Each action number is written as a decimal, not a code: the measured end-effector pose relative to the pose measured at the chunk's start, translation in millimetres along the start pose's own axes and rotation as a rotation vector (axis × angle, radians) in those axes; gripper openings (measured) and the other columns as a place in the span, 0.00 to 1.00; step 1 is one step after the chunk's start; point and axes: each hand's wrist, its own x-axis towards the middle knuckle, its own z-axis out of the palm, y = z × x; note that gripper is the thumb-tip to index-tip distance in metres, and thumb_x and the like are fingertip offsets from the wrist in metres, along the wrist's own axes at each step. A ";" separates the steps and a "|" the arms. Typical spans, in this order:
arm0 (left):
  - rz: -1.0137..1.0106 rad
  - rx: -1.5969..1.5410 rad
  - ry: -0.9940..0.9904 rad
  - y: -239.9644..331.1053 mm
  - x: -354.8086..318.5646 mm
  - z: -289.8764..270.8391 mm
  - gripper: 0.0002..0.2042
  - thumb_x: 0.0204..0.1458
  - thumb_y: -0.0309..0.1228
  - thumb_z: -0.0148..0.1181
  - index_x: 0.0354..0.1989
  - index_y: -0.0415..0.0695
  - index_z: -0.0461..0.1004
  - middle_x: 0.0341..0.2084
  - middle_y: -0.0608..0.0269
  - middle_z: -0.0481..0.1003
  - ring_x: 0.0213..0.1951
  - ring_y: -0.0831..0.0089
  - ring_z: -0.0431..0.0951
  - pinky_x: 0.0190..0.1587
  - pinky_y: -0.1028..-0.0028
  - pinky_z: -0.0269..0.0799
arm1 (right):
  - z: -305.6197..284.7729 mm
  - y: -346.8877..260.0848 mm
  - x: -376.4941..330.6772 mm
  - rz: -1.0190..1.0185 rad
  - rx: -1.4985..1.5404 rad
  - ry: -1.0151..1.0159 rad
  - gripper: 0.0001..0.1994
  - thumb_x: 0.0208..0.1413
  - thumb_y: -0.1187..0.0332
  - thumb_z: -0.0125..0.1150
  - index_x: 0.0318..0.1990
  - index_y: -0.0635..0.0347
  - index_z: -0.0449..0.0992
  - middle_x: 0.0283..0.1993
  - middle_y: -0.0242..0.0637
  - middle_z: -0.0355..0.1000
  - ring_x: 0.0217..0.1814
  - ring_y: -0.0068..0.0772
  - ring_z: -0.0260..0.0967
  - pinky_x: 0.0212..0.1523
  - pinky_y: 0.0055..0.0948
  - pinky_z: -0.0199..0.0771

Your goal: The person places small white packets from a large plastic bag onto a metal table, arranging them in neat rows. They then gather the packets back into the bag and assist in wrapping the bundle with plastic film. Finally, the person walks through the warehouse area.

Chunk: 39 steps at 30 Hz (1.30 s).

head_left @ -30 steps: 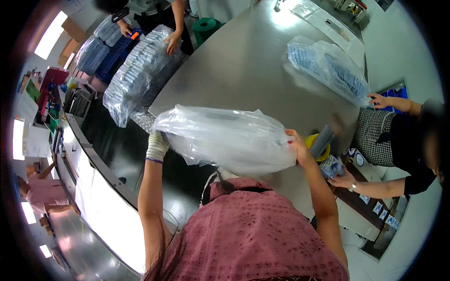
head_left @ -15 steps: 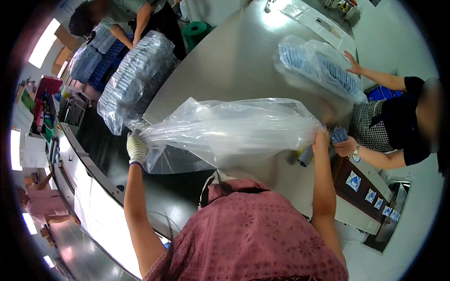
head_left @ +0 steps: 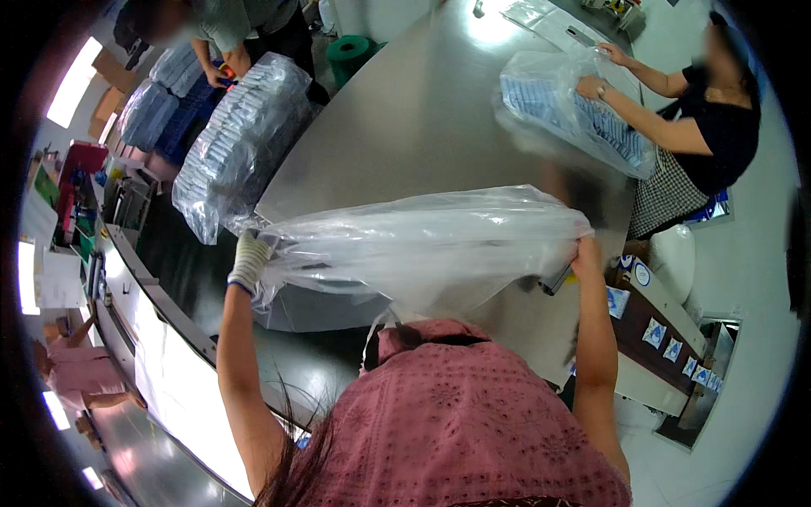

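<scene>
A large clear plastic bag [head_left: 414,232] is stretched sideways between my two hands, above the near part of the metal table [head_left: 397,127]. My left hand [head_left: 250,260], in a white striped knit glove, is closed round the bag's gathered left end. At the bag's other end my bare right hand [head_left: 585,253] grips its edge, the fingers partly hidden by the film. The bag looks flat, with folds running along it, and a loose flap hangs below its left half. A dark grey cylindrical thing [head_left: 555,280] shows beside my right hand, half covered.
A filled bag of blue-and-white packets [head_left: 245,139] stands at the far left, near a co-worker [head_left: 245,34]. At the far right another co-worker [head_left: 718,127] handles a second filled bag [head_left: 579,110]. A conveyor [head_left: 659,338] carrying small packets lies at right. A green roll [head_left: 349,55] stands behind.
The bag is pulled straighter and my right hand has moved slightly right. The right-hand co-worker has drawn back from beside my hand and now has both hands at the filled bag.
</scene>
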 end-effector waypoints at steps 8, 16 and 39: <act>1.040 0.336 -0.724 178.4 -117.7 163.9 0.17 0.49 0.27 0.48 0.49 0.40 0.65 0.47 0.49 0.69 0.48 0.55 0.70 0.53 0.63 0.63 | 60.3 -5.8 -32.0 0.007 -0.058 0.005 0.15 0.55 0.58 0.52 0.41 0.61 0.71 0.34 0.35 0.68 0.32 0.28 0.66 0.28 0.29 0.67; 1.220 0.430 -0.796 84.6 -98.7 252.2 0.21 0.45 0.42 0.57 0.42 0.39 0.70 0.33 0.47 0.75 0.36 0.51 0.76 0.43 0.59 0.69 | -25.6 -30.3 4.4 -0.146 -0.083 0.150 0.20 0.50 0.59 0.60 0.46 0.63 0.68 0.40 0.39 0.69 0.39 0.35 0.67 0.36 0.33 0.69; 0.762 0.263 -1.030 99.6 -85.5 199.6 0.20 0.58 0.40 0.40 0.46 0.36 0.69 0.43 0.44 0.71 0.48 0.55 0.70 0.55 0.65 0.61 | 185.6 40.1 17.6 -0.836 -1.640 -0.404 0.15 0.52 0.69 0.46 0.47 0.60 0.71 0.45 0.46 0.70 0.46 0.41 0.68 0.46 0.36 0.68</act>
